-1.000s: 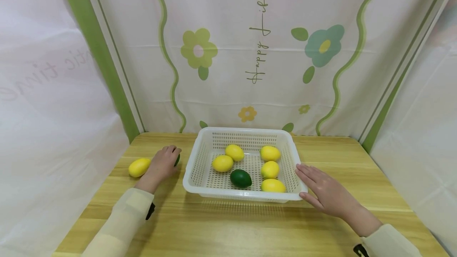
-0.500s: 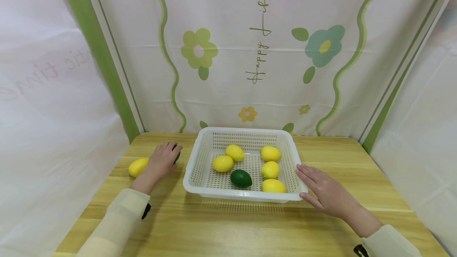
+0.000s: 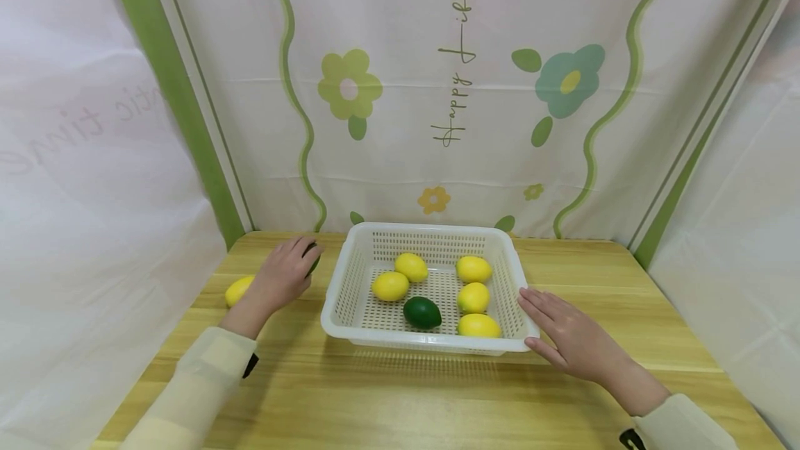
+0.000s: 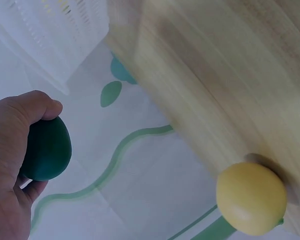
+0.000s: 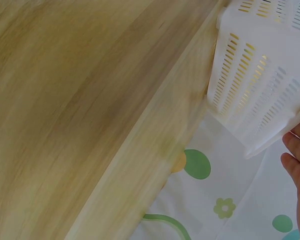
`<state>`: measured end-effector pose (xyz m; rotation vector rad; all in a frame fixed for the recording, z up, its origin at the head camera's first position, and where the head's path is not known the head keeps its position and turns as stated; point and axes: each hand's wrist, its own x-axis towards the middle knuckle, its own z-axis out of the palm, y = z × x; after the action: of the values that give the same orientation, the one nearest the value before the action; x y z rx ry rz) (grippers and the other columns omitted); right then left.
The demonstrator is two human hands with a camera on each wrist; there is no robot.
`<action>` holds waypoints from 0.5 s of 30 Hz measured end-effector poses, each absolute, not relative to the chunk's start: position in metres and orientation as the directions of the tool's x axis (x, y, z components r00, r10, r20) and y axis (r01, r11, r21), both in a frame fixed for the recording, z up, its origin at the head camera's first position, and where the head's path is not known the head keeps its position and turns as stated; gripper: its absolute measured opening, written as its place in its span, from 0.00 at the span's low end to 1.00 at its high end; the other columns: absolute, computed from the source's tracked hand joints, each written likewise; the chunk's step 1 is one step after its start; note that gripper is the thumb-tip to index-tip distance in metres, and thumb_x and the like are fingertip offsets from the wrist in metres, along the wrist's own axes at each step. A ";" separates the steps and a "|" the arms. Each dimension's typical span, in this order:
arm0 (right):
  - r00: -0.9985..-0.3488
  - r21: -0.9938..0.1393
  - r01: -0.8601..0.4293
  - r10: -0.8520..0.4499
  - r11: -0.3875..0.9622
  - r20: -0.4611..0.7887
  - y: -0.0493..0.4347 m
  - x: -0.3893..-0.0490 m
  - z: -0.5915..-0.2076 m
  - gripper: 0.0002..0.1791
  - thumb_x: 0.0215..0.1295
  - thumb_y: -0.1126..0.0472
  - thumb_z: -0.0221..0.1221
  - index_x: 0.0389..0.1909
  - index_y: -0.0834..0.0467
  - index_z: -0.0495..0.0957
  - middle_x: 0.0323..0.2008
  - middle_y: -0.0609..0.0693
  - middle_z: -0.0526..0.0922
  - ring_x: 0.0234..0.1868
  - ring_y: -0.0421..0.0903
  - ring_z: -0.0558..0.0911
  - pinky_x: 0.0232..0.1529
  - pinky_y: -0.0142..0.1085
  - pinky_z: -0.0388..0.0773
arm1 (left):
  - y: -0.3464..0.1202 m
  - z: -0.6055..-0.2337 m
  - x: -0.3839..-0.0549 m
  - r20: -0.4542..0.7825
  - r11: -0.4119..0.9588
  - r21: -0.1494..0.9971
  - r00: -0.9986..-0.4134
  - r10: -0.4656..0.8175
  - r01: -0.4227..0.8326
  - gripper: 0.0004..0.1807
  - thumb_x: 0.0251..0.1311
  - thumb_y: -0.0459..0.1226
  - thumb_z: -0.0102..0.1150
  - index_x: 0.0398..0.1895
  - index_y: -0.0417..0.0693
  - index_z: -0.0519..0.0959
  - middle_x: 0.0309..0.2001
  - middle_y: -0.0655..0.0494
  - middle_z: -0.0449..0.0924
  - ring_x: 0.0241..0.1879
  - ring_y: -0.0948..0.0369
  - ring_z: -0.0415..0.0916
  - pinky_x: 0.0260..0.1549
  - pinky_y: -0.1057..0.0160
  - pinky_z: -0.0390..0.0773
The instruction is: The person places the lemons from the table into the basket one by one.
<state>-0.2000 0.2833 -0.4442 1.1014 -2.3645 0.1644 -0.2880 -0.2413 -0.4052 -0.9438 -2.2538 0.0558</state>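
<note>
My left hand (image 3: 284, 276) grips a dark green lime (image 4: 49, 149) between thumb and fingers, left of the white plastic basket (image 3: 431, 340). Most of that lime is hidden by the hand in the head view. Just behind the hand lies a yellow lemon (image 3: 240, 291) on the table, partly covered by the wrist. My right hand (image 3: 571, 339) has its fingers straight, their tips touching the basket's right rim. Inside the basket are a green lime (image 3: 421, 313) and several lemons: two on the left, such as one lemon (image 3: 390, 287), and three along the right, such as another lemon (image 3: 473, 298).
The basket stands on a wooden table (image 3: 406, 401) near its back edge. A patterned white curtain (image 3: 400, 110) hangs right behind the table, with white sheets (image 3: 81, 228) at both sides.
My left hand has lifted slightly and moved toward the back of the table with the lime. Its wrist now covers more of the loose lemon. The right hand and basket have stayed put.
</note>
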 end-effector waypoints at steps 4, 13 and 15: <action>-0.529 0.108 -0.744 -0.680 0.659 0.508 0.283 -0.200 -0.444 0.36 0.74 0.40 0.46 0.62 0.69 0.72 0.61 0.64 0.73 0.59 0.61 0.74 0.72 0.30 0.41 | -0.239 -0.399 -0.288 0.586 0.710 -0.302 -0.463 0.665 0.637 0.22 0.42 0.22 0.66 0.46 0.34 0.78 0.49 0.35 0.76 0.48 0.40 0.75 0.42 0.45 0.80; -0.534 0.111 -0.741 -0.681 0.663 0.502 0.284 -0.201 -0.445 0.36 0.73 0.40 0.47 0.62 0.69 0.72 0.62 0.63 0.73 0.60 0.61 0.74 0.72 0.30 0.41 | -0.226 -0.385 -0.285 0.580 0.636 -0.366 -0.369 0.727 0.679 0.19 0.44 0.23 0.64 0.44 0.35 0.79 0.46 0.38 0.78 0.46 0.44 0.76 0.40 0.49 0.81; -0.535 0.111 -0.740 -0.681 0.663 0.500 0.284 -0.201 -0.445 0.35 0.73 0.40 0.48 0.62 0.68 0.72 0.62 0.63 0.73 0.60 0.61 0.74 0.72 0.30 0.41 | -0.223 -0.383 -0.284 0.576 0.621 -0.368 -0.355 0.737 0.692 0.19 0.44 0.24 0.64 0.45 0.36 0.79 0.46 0.39 0.78 0.46 0.45 0.76 0.41 0.50 0.81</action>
<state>-0.2011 0.2843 -0.4455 1.1015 -2.3691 0.1544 -0.2839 -0.2230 -0.3829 -1.1158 -2.1144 0.0789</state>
